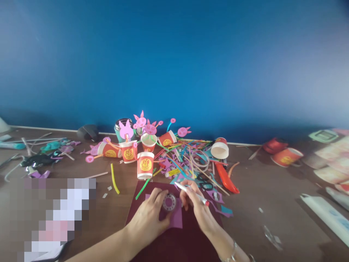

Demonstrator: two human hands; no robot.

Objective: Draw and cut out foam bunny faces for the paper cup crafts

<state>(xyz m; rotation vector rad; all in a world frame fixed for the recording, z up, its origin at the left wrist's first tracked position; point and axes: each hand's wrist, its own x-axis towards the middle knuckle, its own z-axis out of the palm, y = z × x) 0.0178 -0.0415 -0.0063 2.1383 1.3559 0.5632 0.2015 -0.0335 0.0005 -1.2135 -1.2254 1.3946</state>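
My left hand (149,215) is closed around the rim of a small round tape roll (169,202), which rests on a piece of purple paper (176,220). Under the paper lies a dark maroon mat (181,247). Between the fingers of my right hand (200,211) is a white marker (181,186) with a red end, its other end pointing up and left above the paper. A red-and-white paper cup (145,165) stands just behind the mat.
Behind the hands are cups with pink animal-face cutouts (126,130) and a heap of straws and paper scraps (191,156). A red pouch-like object (227,178) lies right of it. A power strip (325,216) is at the far right; a tipped cup (287,157) lies behind it.
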